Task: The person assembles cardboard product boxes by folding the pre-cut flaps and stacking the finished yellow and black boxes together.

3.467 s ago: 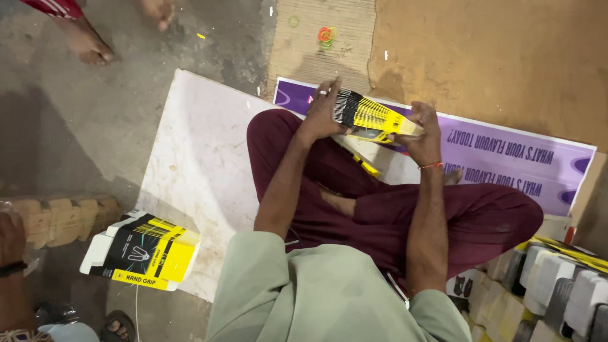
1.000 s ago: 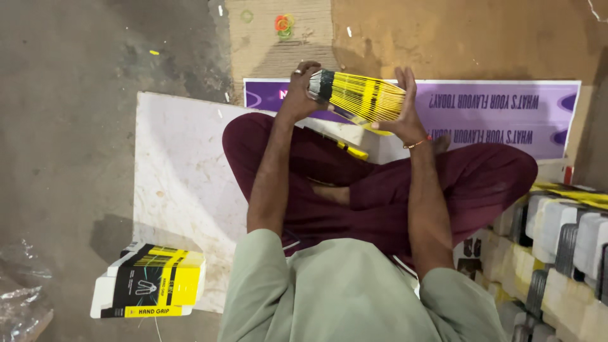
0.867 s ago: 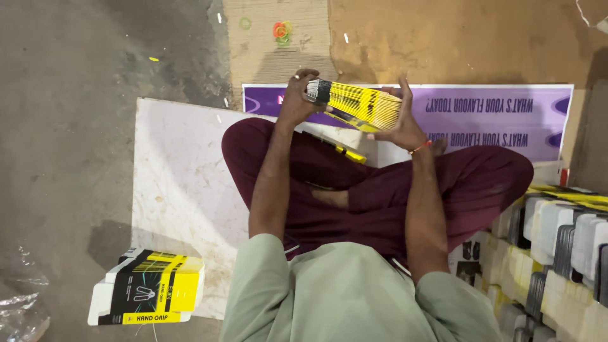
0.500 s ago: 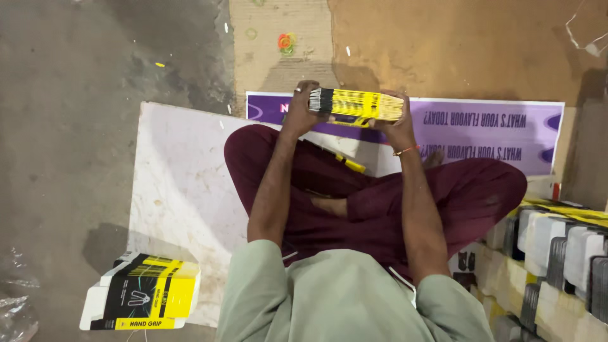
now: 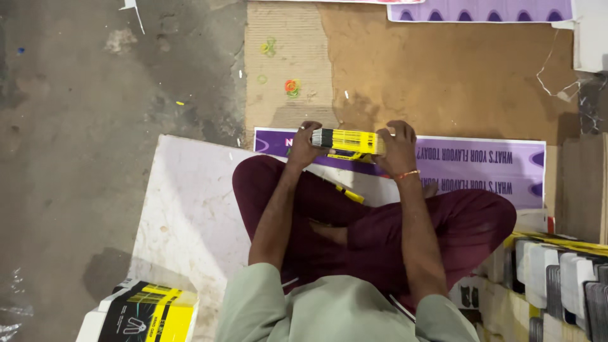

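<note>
The person sits cross-legged on a white board [image 5: 190, 215] and holds a stack of flattened yellow-and-black cartons [image 5: 347, 140] edge-on between both hands, out in front of the knees and above the purple printed sheet [image 5: 481, 168]. The left hand [image 5: 305, 142] wraps the stack's dark end, fingers curled over the top; the right hand [image 5: 398, 147] clasps the other end, so both hands are closed on the bundle, pressing it together from its two ends. To square such a stack well, it seems wise to keep even pressure at both ends and level the edges before letting go, since loose cartons could fan out. A single yellow strip [image 5: 349, 194] lies on the lap, and coloured rubber bands [image 5: 291, 86] lie on the brown cardboard [image 5: 443, 69] beyond. A finished bundle [image 5: 149, 313] rests by the left knee. Compared with half a second earlier, the stack sits lower and level, and the view has tilted further forward, showing more cardboard.
</note>
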